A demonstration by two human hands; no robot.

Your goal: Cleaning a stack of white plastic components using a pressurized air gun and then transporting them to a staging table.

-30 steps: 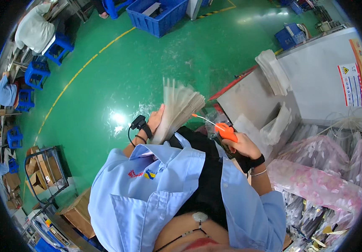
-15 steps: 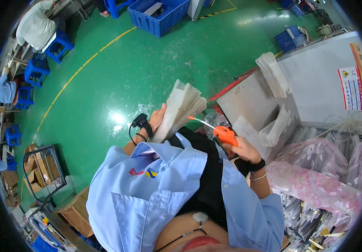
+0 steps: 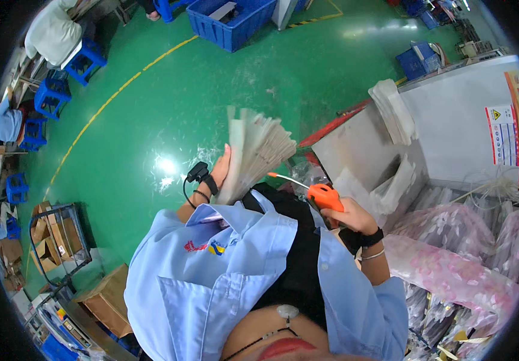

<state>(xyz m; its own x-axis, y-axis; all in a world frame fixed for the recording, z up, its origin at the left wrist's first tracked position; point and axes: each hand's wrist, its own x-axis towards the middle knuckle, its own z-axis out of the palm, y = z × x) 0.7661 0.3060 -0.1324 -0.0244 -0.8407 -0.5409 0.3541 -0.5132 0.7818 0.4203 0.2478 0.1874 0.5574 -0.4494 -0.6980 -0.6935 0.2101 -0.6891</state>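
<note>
Left hand (image 3: 221, 167): fingers curl against the left side of a bundle of pale strips (image 3: 258, 147), low down; thumb not visible. Bundle stands out in front of the chest, gathered at its lower end, fanned at its upper end, top edges blurred.

Right hand (image 3: 354, 213): closed round the grip of an orange tool (image 3: 324, 196). Its thin pale tube points left at the bundle's right edge; tip just beside it, contact cannot be told.

Stage: the held bundle is spread, its strips partly apart; judged mid-handling. More pale strips rest on the grey table (image 3: 346, 139) to the right: an upper stack (image 3: 393, 111) and a lower stack (image 3: 402, 183), neither in hand. Whether these are finished or waiting cannot be told.

In the way: nothing evident between tip and bundle. A clear plastic bag (image 3: 309, 172) sits close behind the tube; the table edge stands near on the right.

Farther out: pink-patterned film (image 3: 452, 265) over clear-wrapped goods, lower right; blue crate (image 3: 229, 29) ahead on the green floor (image 3: 151, 114); cardboard box (image 3: 108, 299) and wire cart (image 3: 61, 243), lower left; two co-workers beside blue stools, far left.
</note>
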